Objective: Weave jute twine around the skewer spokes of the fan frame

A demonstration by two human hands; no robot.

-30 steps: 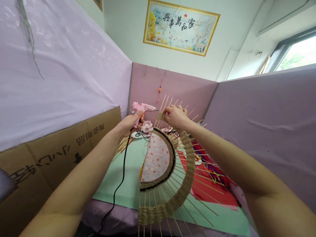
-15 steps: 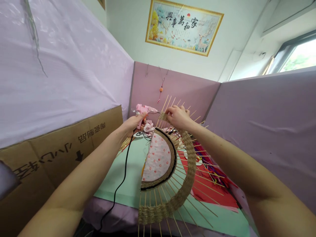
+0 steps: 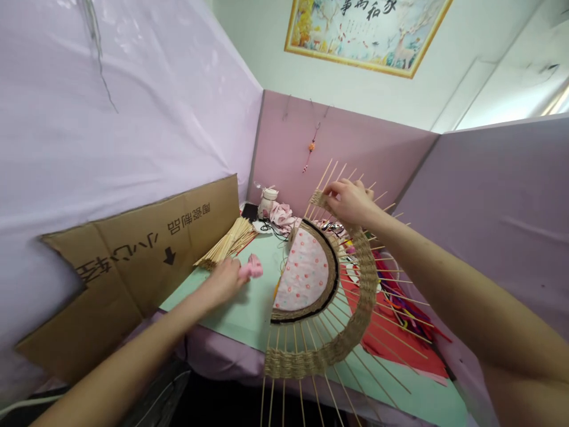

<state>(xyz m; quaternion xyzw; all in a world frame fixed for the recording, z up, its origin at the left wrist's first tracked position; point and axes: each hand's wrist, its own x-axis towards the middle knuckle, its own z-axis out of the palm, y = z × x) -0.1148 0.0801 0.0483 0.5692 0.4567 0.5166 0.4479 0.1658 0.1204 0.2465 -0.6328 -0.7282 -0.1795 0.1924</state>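
Note:
Low over the left part of the green tabletop, my left hand (image 3: 224,281) is closed around the pink glue gun (image 3: 252,267). My right hand (image 3: 349,198) pinches the upper end of a woven tan band (image 3: 365,279) and holds the whole piece up. Thin wooden sticks fan out through this band in a half circle. Inside the fan is a half-round panel of white fabric with pink dots (image 3: 304,270), edged with tan cord and a black line. The tips of my right fingers are partly hidden behind the band.
A bundle of sticks (image 3: 229,240) lies at the left beside a cardboard sheet (image 3: 178,243). A white jar (image 3: 267,203) and pink cloth (image 3: 283,216) stand at the back. Red sheets (image 3: 386,344) and coloured strands (image 3: 402,299) lie on the right of the green tabletop (image 3: 240,317).
My left hand has moved down and away from the band's upper end with the glue gun. My right hand still holds the band. The camera view has shifted.

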